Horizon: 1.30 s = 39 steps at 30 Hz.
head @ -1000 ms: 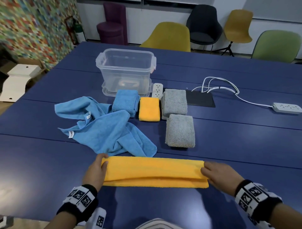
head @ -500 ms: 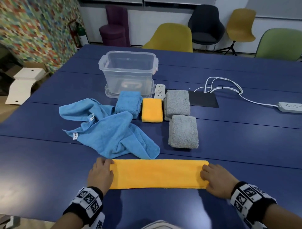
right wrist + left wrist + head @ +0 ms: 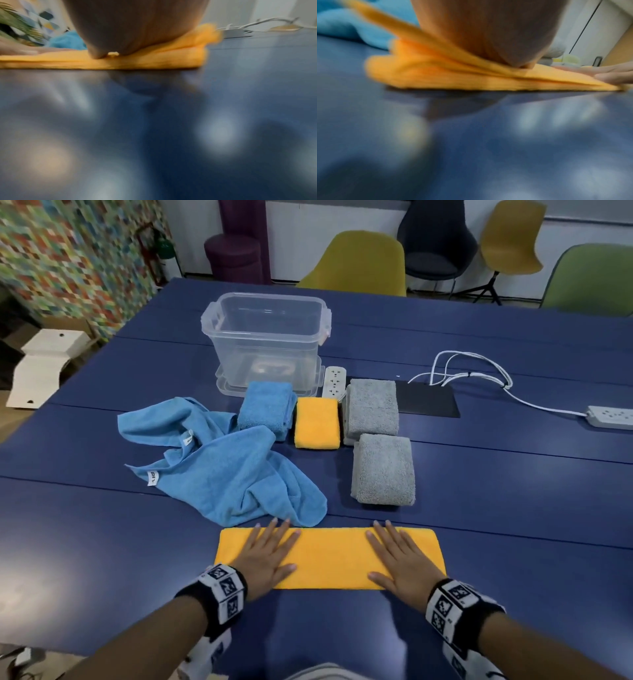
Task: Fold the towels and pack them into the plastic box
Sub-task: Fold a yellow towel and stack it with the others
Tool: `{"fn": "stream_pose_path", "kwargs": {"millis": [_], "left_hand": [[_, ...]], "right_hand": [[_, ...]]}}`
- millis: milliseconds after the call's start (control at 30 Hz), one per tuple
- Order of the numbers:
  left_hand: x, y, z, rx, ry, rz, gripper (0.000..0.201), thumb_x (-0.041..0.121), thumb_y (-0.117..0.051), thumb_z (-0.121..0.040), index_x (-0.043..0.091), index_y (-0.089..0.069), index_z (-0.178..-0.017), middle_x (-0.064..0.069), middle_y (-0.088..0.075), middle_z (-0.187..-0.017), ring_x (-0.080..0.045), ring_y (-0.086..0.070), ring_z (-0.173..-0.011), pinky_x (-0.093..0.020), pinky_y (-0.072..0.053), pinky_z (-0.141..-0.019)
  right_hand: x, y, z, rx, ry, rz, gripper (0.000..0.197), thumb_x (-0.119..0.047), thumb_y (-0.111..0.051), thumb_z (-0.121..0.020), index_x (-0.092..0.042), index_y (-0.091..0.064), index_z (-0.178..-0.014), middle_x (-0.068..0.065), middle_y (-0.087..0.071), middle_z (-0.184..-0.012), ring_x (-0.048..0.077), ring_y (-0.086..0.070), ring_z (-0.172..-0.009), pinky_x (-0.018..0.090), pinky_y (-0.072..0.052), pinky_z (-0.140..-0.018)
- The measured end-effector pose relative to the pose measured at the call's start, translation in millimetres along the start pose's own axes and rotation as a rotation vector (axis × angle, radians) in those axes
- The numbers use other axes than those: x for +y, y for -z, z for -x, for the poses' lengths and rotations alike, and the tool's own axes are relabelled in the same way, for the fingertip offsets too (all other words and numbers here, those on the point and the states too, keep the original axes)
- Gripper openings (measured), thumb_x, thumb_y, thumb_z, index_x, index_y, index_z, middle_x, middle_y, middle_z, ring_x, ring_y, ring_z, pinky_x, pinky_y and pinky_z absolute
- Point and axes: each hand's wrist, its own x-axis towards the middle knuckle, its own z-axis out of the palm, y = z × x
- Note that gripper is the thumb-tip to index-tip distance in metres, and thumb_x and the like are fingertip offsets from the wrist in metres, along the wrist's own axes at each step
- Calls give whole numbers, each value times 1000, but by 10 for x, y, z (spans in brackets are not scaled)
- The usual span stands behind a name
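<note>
I'm pressing my left hand [image 3: 265,559] & right hand [image 3: 400,563] flat, fingers straight (slightly spread), on the long folded orange towel [image 3: 329,559] lying at the table's [image 3: 513,508] near edge, w/ the plastic box [image 3: 265,337] standing well beyond.

wrist views blurred, power strip [image 3: 613,416] cropped
</note>
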Motion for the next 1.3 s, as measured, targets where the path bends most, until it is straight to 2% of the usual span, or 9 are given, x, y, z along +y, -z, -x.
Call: {"fn": "stream_pose_path", "kwargs": {"millis": [133,267,367,467,533,700,967,1167,1300], "left_hand": [[-394,84,89,-109,131,67,63,54,-7,-97,19,-1,-149,-4,-62,-125,-22,-53,-118,-37,-11,-108],[-702,182,204,-110,167,53,91,75,4,-83,16,-17,-149,-5,-52,-137,-22,-43,-129,-32,6,-114],[-785,267,269,-60,203,193,121,92,6,-54,21,-26,-146,-3,-30,-149,-22,-29,-137,-35,-18,-111],[-772,322,198,-64,345,362,77,78,-39,-73,24,-44,-129,1,-43,-128,-19,-41,-121,-33,-36,-100],[-800,320,136,-128,413,516,59,64,-58,-76,19,-54,-114,-4,-51,-118,-20,-50,-112,-32,-43,-90],[-760,342,76,-188,430,740,33,49,-63,-79,22,-45,-85,2,-52,-89,-19,-55,-93,-24,-39,-64],[-797,316,136,-1,578,998,38,23,-52,-94,8,-38,-126,-5,-51,-119,-28,-52,-113,-35,-44,-93],[-553,700,188,126,386,1347,59,21,-68,-82,21,-30,-128,-11,-55,-108,-19,-58,-93,-28,-51,-80],[-272,921,134,103,238,1405,63,17,-66,-85,31,-23,-129,-1,-55,-99,-9,-58,-87,-20,-51,-74]], "right_hand": [[234,37,173,-53,-101,37,70,-57,-10,-96,-12,-3,-149,5,10,-157,20,11,-145,34,-4,-112],[439,81,309,-97,-242,18,69,-57,-8,-96,-13,-3,-149,5,-7,-156,20,10,-145,38,-1,-113],[316,234,237,45,-353,10,64,-55,-9,-96,-13,-27,-141,19,-29,-148,33,-15,-142,45,-9,-114],[-207,581,-89,108,-140,-69,45,-48,-70,-74,-19,-60,-107,6,-65,-99,22,-67,-83,31,-54,-75],[-626,752,-379,115,55,-64,51,-48,-85,-50,-29,-69,-95,-9,-64,-79,6,-62,-63,16,-49,-55],[-1168,857,-819,-343,72,-220,78,-48,-58,-84,-22,-19,-147,10,-40,-131,27,-44,-116,38,-43,-90],[-1293,819,-942,-395,-76,-197,100,-61,-60,-77,-24,0,-149,8,-33,-136,27,-45,-118,40,-45,-88],[-1172,892,-891,-300,-89,-388,69,-55,-45,-89,-22,-21,-145,2,-41,-131,20,-47,-117,36,-44,-92],[-973,973,-775,-97,-257,-958,34,-44,-39,-96,-16,-57,-102,-3,-59,-96,10,-56,-83,38,-49,-84]]}}
